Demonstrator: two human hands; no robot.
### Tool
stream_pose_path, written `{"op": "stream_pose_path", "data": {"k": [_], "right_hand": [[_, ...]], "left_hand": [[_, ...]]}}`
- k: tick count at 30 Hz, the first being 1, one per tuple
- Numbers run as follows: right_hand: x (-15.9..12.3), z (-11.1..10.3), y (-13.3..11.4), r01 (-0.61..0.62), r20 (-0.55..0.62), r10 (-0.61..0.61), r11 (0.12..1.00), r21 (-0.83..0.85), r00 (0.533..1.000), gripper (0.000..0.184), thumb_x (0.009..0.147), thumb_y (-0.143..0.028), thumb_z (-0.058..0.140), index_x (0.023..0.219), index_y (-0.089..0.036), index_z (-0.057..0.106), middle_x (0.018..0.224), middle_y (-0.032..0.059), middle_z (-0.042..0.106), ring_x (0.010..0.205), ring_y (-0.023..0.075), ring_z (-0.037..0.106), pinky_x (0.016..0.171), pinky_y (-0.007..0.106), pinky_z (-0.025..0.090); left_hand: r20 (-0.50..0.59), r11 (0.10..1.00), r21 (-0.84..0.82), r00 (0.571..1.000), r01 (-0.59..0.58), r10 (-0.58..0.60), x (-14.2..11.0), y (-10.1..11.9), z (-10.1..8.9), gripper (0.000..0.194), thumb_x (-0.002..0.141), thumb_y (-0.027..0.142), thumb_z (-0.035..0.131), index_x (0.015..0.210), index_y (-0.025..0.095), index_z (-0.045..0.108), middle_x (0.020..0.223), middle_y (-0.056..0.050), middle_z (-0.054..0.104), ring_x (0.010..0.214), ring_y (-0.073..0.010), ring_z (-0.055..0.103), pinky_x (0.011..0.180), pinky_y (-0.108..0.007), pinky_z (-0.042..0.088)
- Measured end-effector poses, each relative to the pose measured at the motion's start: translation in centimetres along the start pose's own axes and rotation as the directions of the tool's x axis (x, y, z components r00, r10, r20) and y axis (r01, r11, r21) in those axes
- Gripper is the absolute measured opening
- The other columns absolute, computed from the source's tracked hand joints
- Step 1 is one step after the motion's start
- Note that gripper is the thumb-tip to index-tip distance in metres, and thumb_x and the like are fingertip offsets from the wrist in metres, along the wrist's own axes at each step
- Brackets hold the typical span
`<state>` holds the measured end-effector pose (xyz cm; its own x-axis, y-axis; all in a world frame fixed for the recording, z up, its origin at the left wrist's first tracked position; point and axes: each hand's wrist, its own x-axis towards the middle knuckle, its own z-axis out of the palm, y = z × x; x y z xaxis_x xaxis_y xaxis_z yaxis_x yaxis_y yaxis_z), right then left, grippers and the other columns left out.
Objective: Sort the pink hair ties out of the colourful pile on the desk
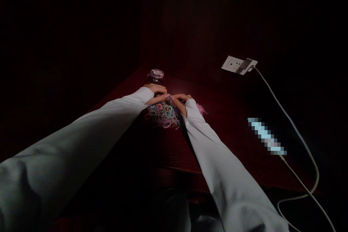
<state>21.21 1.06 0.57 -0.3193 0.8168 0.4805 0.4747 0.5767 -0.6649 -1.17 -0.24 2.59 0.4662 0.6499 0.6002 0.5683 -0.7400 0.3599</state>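
Note:
Thumb to thumb, my left hand [158, 92] and my right hand [179, 102] meet over a pile of small coloured elastic hair ties [164, 115] on the dark red table [168, 152]. The fingers of both hands are closed in a pinch. Whatever sits between them is too small and dim to make out. Just behind my left hand stands a jar [157, 75] with a pink and white patterned lid. A smaller pink heap of strands [201, 109] lies beyond my right wrist.
A white wall socket [236, 65] with a charger plugged in is at the upper right. Its white cable [290, 123] hangs down and loops at the right. A blurred-out bright device [266, 136] lies on the right with a cable attached. The surroundings are very dark.

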Motion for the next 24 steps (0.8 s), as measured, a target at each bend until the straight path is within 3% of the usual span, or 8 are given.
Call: {"op": "stream_pose_path", "data": {"k": [19, 24], "right_hand": [[0.07, -0.45, -0.14, -0.06, -0.043, 0.06, 0.998, -0.012, 0.997, 0.032, 0.097, -0.055, 0.071, 0.09, -0.027, 0.085, 0.092, 0.0037, 0.079, 0.102, 0.0257, 0.065, 0.094, 0.04, 0.05], [0.46, 0.06, 0.34, -0.016, -0.059, 0.01, 0.996, -0.093, 0.998, 0.033, 0.1, -0.054, 0.069, 0.089, -0.026, 0.083, 0.092, 0.004, 0.077, 0.099, 0.0246, 0.063, 0.096, 0.039, 0.047]], "left_hand": [[-0.023, 1.0, -0.002, 1.0, -0.013, 0.013, 0.13, -0.04, -0.07, 0.034, 0.104, 0.041, 0.057, 0.08, 0.02, 0.071, 0.078, -0.002, 0.068, 0.072, -0.0156, 0.061, 0.072, -0.027, 0.046], [-0.039, 1.0, -0.005, 0.999, 0.002, -0.002, 0.15, -0.12, 0.13, 0.036, 0.103, 0.044, 0.058, 0.078, 0.02, 0.068, 0.073, -0.001, 0.064, 0.068, -0.015, 0.058, 0.069, -0.026, 0.044]]}}
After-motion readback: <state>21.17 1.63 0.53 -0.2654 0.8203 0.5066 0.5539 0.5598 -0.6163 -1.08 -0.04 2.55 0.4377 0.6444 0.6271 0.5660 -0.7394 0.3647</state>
